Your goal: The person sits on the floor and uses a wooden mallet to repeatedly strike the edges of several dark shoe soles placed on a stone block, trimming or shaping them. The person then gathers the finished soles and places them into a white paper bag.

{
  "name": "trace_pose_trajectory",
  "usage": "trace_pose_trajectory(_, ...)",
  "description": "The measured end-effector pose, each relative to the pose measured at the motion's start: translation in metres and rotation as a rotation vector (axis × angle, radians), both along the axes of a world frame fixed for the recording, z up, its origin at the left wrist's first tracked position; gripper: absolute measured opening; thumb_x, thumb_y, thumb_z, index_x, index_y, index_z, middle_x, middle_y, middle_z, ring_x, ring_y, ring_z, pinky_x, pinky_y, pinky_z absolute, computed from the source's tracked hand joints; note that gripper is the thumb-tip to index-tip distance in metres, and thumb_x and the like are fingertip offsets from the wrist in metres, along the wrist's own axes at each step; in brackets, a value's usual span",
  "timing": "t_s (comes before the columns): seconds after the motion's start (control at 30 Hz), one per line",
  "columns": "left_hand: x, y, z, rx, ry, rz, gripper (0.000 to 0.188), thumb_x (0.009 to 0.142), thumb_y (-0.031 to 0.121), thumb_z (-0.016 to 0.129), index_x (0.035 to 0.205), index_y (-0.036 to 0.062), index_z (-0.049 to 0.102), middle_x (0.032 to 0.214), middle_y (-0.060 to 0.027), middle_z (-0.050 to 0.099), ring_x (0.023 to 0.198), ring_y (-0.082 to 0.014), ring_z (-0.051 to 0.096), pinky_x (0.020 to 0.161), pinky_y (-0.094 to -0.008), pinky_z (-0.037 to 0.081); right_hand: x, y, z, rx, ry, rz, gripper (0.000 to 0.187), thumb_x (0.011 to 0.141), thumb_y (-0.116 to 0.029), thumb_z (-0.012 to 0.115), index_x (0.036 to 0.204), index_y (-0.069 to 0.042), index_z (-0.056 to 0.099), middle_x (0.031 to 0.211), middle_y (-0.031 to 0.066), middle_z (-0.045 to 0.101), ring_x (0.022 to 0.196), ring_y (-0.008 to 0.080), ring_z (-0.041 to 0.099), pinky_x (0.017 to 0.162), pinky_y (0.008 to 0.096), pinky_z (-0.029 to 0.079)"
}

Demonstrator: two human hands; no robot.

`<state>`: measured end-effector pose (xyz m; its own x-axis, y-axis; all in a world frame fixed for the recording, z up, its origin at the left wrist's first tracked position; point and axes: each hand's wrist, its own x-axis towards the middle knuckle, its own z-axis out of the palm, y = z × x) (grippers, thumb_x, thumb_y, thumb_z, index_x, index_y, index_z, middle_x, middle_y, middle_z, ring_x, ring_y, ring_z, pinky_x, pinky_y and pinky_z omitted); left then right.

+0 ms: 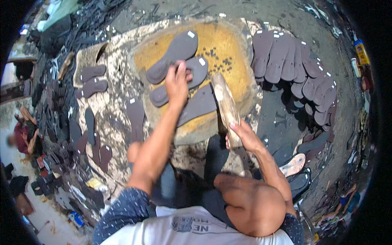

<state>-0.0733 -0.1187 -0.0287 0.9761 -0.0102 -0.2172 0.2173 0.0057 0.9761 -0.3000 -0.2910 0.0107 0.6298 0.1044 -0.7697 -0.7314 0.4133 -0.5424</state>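
Note:
My right hand [245, 134] is wrapped round the lower end of a long, pale wooden block [225, 106], which slants up over the yellow work slab. Above the soles hovers my left hand [178, 83], its fingers loosely bent and apart; I make out nothing in them. Beneath and beside it lie grey shoe soles: a far sole [179, 51] with a white tag, a middle sole [198, 72] partly covered by the hand, and a near sole [200, 105] whose right end meets the block. Small black bits [218, 61] are scattered on the slab [232, 45] to the right.
A fanned row of tagged soles [281, 53] curves along the right side. At left, two small soles [93, 79] lie near a cut board, with a sole [135, 116] closer in and more soles [105, 157] below. Dark scraps cover the ground; other people sit at both edges.

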Motion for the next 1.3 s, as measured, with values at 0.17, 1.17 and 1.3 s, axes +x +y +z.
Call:
trace_pose_trajectory(0.17,0.048,0.000,-0.002,0.430,-0.229,-0.249,0.028,0.103,0.028,0.062,0.111,0.0024,0.071,0.084,-0.0080,0.074,0.076,-0.0126,0.070,0.072,-0.0292,0.055,0.021,-0.003,0.021,0.029,-0.040,-0.042,0.047,0.106,-0.036,0.056,0.137,-0.002,0.045,0.092,0.0104,0.066,0.074,0.0181,0.069,0.064,0.0316,0.060)
trace_pose_trajectory(1.17,0.108,-0.011,0.000,-0.002,-0.200,0.058,0.024,0.105,0.024,0.061,0.107,0.0019,0.070,0.084,-0.0025,0.069,0.075,-0.0078,0.067,0.067,-0.0264,0.055,0.118,-0.007,-0.003,0.040,-0.102,0.044,0.040,0.103,-0.036,0.060,0.128,-0.006,0.048,0.086,0.0066,0.062,0.068,0.0175,0.067,0.060,0.0337,0.058)
trace_pose_trajectory(1.3,0.135,-0.022,-0.004,0.259,-0.332,-0.104,0.024,0.105,0.024,0.061,0.107,0.0017,0.070,0.078,-0.0040,0.071,0.070,-0.0091,0.068,0.065,-0.0263,0.055,0.122,-0.010,-0.007,0.054,-0.138,0.053,0.043,0.103,-0.037,0.060,0.130,-0.007,0.046,0.086,0.0069,0.062,0.069,0.0175,0.067,0.060,0.0342,0.059)
